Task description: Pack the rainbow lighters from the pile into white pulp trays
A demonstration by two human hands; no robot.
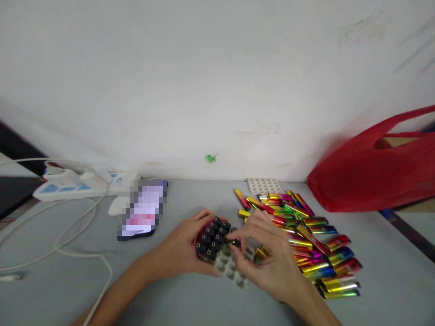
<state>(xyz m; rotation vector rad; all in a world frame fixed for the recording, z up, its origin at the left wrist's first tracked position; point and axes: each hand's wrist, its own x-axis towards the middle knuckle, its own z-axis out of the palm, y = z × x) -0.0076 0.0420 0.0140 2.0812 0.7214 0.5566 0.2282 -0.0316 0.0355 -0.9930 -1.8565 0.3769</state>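
My left hand (185, 246) grips the left side of a white grid tray (234, 274), tilted on the grey table. Several black-capped sticks (212, 235) stand in the tray's upper slots, and its lower slots are bare. My right hand (268, 253) pinches one black-tipped stick (234, 242) at the tray's right edge, beside the filled rows. A pile of shiny rainbow-coloured sticks (306, 240) lies just right of my right hand.
A second white grid tray (264, 184) sits by the wall behind the pile. A red plastic bag (377, 176) is at the right. A phone (142, 210) lies left of my hands, with a white power strip (73, 183) and white cables (68, 240) further left.
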